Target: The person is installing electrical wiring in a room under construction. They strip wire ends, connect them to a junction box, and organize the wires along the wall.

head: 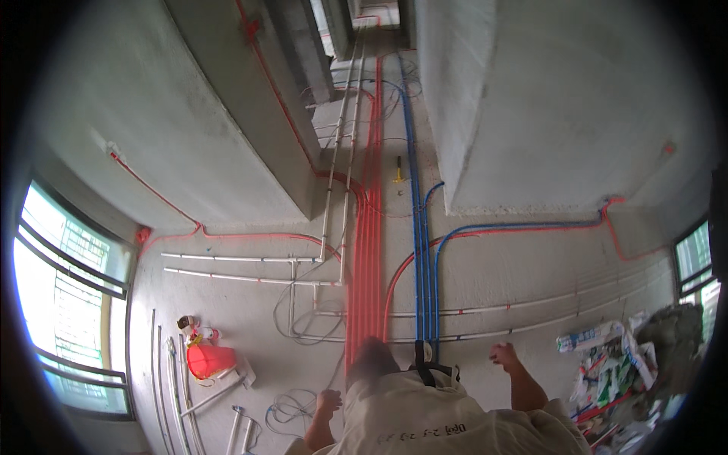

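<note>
Both my hands hang beside my light work shirt (421,421), each with nothing in it. My left hand (329,401) is loosely bent above the floor, close to coils of grey cable (293,406). On the other side, my right hand (503,354) hangs with loosely curled fingers, near white pipe (483,335) running across the floor. Several red conduits (367,284) run straight ahead between my hands, with blue conduits (420,273) to their right. A black strap (423,364) and a dark blurred shape (372,361) show at the front of my body.
A red bucket (210,361) stands at left beside loose pipes (173,375). Rubble and plastic bags (617,364) are heaped at right. Ahead, a hammer (398,173) with a yellow head lies between the conduit runs. Concrete walls (546,114) flank the passage.
</note>
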{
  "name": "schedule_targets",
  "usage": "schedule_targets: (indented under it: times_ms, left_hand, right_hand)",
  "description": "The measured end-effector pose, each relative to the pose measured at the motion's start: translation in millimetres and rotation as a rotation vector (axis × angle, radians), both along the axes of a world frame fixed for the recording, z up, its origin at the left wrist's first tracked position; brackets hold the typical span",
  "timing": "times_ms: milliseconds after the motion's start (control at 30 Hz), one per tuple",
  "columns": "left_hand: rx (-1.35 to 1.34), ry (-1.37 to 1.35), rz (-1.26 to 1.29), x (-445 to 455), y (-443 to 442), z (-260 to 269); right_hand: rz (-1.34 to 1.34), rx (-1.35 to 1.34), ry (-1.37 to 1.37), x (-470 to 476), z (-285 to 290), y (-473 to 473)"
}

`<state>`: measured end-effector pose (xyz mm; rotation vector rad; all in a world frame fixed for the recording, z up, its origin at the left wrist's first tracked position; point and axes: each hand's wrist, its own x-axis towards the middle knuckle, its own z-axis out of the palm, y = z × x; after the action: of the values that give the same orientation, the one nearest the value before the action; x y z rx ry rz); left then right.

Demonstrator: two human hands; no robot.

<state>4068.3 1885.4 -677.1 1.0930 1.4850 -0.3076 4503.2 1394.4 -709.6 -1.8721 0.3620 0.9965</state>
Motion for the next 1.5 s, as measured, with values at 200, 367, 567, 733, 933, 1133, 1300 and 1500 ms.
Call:
schedule_targets:
  times_ms: [200,367,567,733,933,1133,1300,1500]
  left_hand:
    - [-0.138,-0.053,0.145,89,52,-45]
    - [0.481,0.171,-1.436,194,181,-121]
    - [0.105,-0.251,0.181,375,320,-24]
    - [0.222,-0.346,0.238,485,411,13]
    - [0.068,-0.353,0.33,580,456,-36]
    - [0.186,-0.286,-0.385,716,470,-163]
    - [0.332,-0.393,-0.86,801,484,-407]
    - [0.397,-0.042,-1.179,881,478,-571]
  right_hand:
    - [0.077,-0.066,-0.193,217,60,140]
    - [-0.061,-0.082,-0.084,291,54,242]
    - [0.122,-0.026,0.146,340,74,325]
    - [0.247,-0.049,0.117,430,70,420]
    - [0.391,-0.105,0.065,556,-47,519]
    - [0.161,0.066,0.118,595,-84,640]
    - [0.39,-0.008,0.266,574,-202,694]
    - [0.368,0.077,0.367,548,-389,741]
